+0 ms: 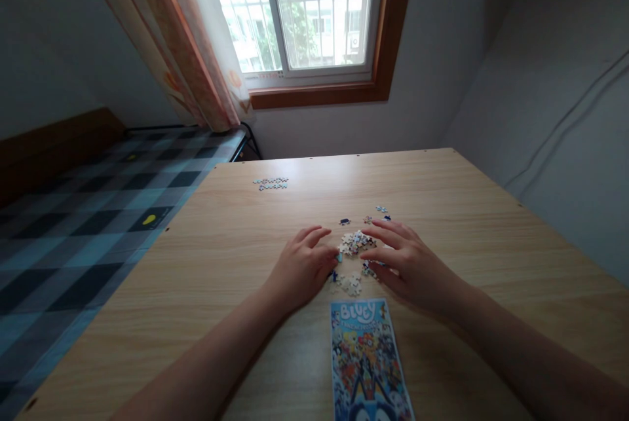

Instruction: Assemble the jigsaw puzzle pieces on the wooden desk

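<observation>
A small heap of loose jigsaw pieces (354,243) lies in the middle of a light wooden table (442,185). My left hand (302,267) rests palm down just left of the heap, fingers stretched toward it and touching its edge. My right hand (410,260) lies flat on the right side, fingers spread over a few pieces. Neither hand grips anything. More pieces (350,285) lie between the hands, near a blue picture card (368,362) reading "Bluey" at the table's front.
A short joined strip of pieces (270,183) sits at the far left of the table. A few stray pieces (381,210) lie beyond the heap. A bed with a checked blue cover (88,224) stands left; a window (314,8) and curtain (196,48) are behind.
</observation>
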Demonstrator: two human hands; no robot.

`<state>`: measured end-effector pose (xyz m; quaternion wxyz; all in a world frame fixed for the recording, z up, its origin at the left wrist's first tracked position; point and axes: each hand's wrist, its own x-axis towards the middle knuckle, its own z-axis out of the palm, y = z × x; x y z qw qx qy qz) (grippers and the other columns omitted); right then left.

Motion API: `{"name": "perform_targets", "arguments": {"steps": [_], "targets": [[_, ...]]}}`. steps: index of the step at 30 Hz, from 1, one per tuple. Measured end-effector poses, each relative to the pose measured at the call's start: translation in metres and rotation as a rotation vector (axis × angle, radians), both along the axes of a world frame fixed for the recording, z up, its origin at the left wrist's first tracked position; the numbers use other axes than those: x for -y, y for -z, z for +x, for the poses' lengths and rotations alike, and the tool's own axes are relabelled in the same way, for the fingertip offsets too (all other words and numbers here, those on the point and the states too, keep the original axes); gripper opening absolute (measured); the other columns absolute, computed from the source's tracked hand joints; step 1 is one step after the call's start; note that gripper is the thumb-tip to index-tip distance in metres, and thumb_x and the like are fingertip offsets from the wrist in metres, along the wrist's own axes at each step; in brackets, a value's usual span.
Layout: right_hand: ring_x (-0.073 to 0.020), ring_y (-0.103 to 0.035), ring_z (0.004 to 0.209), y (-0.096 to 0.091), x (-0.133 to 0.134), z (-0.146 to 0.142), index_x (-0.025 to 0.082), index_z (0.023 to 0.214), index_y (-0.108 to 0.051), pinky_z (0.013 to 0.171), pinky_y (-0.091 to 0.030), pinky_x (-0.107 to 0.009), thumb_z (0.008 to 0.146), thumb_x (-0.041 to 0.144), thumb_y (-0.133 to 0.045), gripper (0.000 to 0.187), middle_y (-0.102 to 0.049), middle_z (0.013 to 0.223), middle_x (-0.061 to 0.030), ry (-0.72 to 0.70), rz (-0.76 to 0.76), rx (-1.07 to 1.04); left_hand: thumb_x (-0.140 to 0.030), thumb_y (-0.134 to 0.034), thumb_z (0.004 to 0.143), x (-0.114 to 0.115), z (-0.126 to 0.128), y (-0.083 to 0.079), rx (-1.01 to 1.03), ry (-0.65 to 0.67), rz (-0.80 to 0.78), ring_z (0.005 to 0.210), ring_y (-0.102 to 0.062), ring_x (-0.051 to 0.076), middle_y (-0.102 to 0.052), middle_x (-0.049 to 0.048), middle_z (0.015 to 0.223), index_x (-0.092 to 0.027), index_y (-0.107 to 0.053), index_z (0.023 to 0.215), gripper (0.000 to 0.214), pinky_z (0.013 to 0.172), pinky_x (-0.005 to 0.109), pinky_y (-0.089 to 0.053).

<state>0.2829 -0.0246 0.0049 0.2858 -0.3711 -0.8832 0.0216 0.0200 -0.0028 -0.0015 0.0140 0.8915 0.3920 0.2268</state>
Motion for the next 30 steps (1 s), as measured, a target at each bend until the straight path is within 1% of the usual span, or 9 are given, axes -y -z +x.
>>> {"name": "perform_targets", "arguments": {"steps": [6,9,11,13,15,17,19,24,30], "targets": [[-0.0299,-0.048,0.135,-0.001,-0.001,-0.002,0.028,0.106,-0.073,0.109,-0.04,-0.059,0.092,0.018,-0.062,0.021,-0.063,0.136,-0.0062,-0.005,0.018,-0.018,-0.029,-0.075,0.083,0.001,0.005,-0.005,-0.012,-0.149,-0.028,0.124,-0.054,0.03,-0.066,0.0089,0.126,-0.022,-0.074,0.084,0.007,0.105,0.052,-0.048],[-0.0298,-0.049,0.134,-0.001,-0.002,-0.002,0.027,0.105,-0.073,0.108,-0.041,-0.058,0.091,0.018,-0.062,0.02,-0.063,0.135,-0.0069,-0.006,0.03,-0.022,-0.029,-0.072,0.084,0.002,0.004,-0.007,0.002,-0.205,-0.022,0.122,-0.054,0.031,-0.067,0.0103,0.123,-0.02,-0.07,0.076,0.013,0.104,0.053,-0.048],[-0.0297,-0.049,0.134,-0.001,-0.003,-0.001,0.027,0.105,-0.073,0.107,-0.042,-0.058,0.092,0.018,-0.061,0.019,-0.063,0.135,-0.0068,-0.005,0.034,-0.023,-0.026,-0.066,0.088,0.001,0.001,-0.008,0.044,-0.211,0.0,0.12,-0.055,0.03,-0.067,0.0105,0.123,-0.02,-0.07,0.077,0.013,0.102,0.052,-0.048],[-0.0296,-0.049,0.134,-0.001,-0.003,0.0,0.027,0.105,-0.073,0.107,-0.042,-0.058,0.093,0.019,-0.061,0.019,-0.064,0.134,-0.0069,-0.001,0.036,-0.027,-0.02,-0.061,0.09,0.001,-0.003,-0.009,0.078,-0.136,0.011,0.121,-0.054,0.027,-0.066,0.0089,0.126,-0.022,-0.072,0.087,0.012,0.103,0.05,-0.048],[-0.0295,-0.049,0.134,0.0,-0.004,0.001,0.027,0.105,-0.073,0.107,-0.042,-0.058,0.093,0.019,-0.06,0.018,-0.064,0.133,-0.0072,0.002,0.037,-0.032,-0.015,-0.058,0.09,0.0,-0.006,-0.011,0.062,0.016,-0.015,0.12,-0.055,0.024,-0.067,0.0056,0.125,-0.025,-0.073,0.096,0.019,0.103,0.046,-0.048],[-0.0296,-0.049,0.134,0.001,-0.005,0.002,0.027,0.104,-0.073,0.107,-0.042,-0.058,0.094,0.019,-0.06,0.018,-0.065,0.133,-0.0073,0.002,0.038,-0.037,-0.015,-0.056,0.092,0.0,-0.007,-0.014,0.007,0.146,-0.067,0.111,-0.059,0.021,-0.072,0.0025,0.116,-0.027,-0.074,0.099,0.022,0.1,0.043,-0.048],[-0.0292,-0.049,0.134,0.001,-0.005,0.003,0.027,0.104,-0.073,0.107,-0.042,-0.057,0.094,0.019,-0.06,0.018,-0.064,0.133,-0.0069,-0.005,0.036,-0.039,-0.018,-0.053,0.095,0.0,-0.005,-0.016,-0.044,0.174,-0.104,0.1,-0.061,0.019,-0.074,0.0016,0.105,-0.026,-0.074,0.101,0.023,0.096,0.041,-0.048],[-0.0278,-0.049,0.134,0.003,-0.003,0.004,0.027,0.105,-0.072,0.108,-0.042,-0.056,0.094,0.018,-0.058,0.02,-0.064,0.134,-0.0064,-0.018,0.029,-0.034,-0.016,-0.051,0.094,-0.001,-0.01,-0.015,-0.101,-0.033,-0.083,0.094,-0.061,0.022,-0.074,0.0047,0.097,-0.025,-0.076,0.102,0.027,0.091,0.042,-0.048],[-0.0287,-0.051,0.133,0.005,-0.004,0.009,0.028,0.106,-0.072,0.105,-0.044,-0.057,0.093,0.018,-0.059,0.02,-0.064,0.134,-0.0065,-0.019,0.046,-0.035,-0.013,-0.052,0.088,-0.014,-0.04,-0.015,-0.035,-0.285,-0.116,0.091,-0.062,0.023,-0.075,0.0063,0.095,-0.021,-0.077,0.103,0.03,0.09,0.042,-0.049]]}}
